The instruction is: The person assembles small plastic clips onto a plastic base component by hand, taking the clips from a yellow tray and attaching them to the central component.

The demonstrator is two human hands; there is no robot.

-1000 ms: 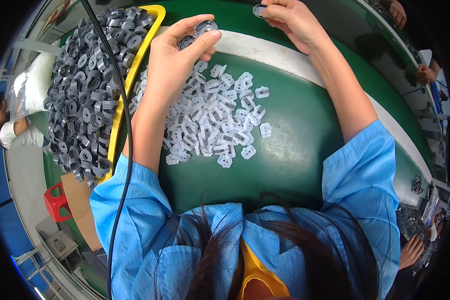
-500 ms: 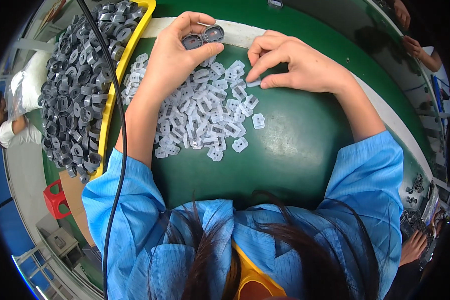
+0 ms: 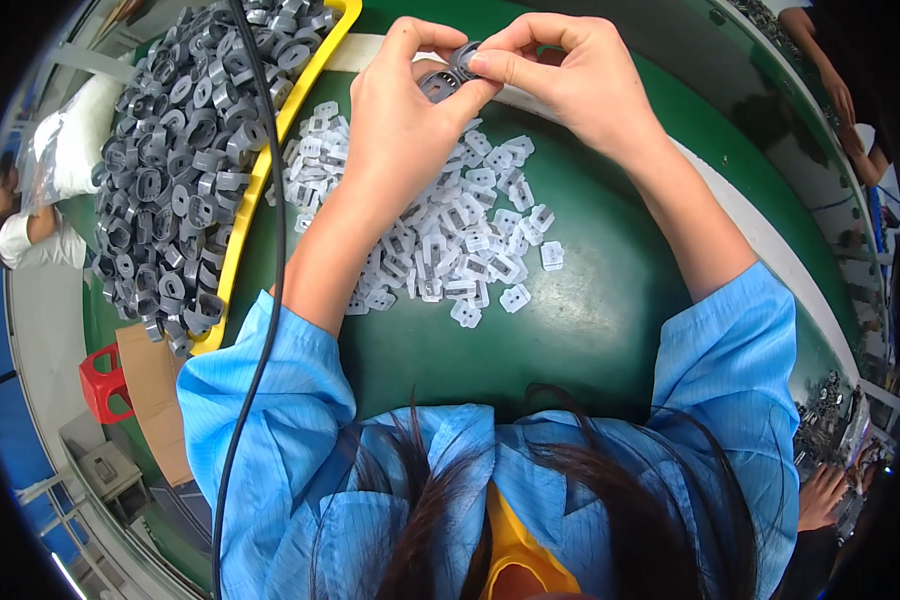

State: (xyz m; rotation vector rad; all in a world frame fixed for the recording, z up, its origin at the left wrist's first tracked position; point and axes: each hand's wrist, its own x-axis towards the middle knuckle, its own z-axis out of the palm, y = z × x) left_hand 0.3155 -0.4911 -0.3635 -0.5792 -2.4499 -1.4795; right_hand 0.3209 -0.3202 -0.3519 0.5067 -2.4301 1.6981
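Note:
My left hand [image 3: 402,115], raised over the far edge of the table, is closed around two round grey plastic rings [image 3: 438,86] held side by side. My right hand [image 3: 592,88] meets it there, with thumb and forefinger pinched on the right-hand ring. Its fingertips cover part of that ring, and no clear piece shows between them. Below my hands lies a loose heap of small translucent plastic pieces [image 3: 460,240], flat and slotted, partly behind my left forearm.
A yellow-rimmed bin [image 3: 232,270] heaped with grey rings [image 3: 160,190] stands on the left. A black cable [image 3: 278,200] hangs across its edge and my left sleeve. A red stool [image 3: 105,383] and cardboard [image 3: 155,405] are lower left. Other people's hands [image 3: 820,497] show at right.
My right hand has moved up and left from beside the heap, where it pinched a translucent piece, to the rings in my left hand. That piece is now out of sight.

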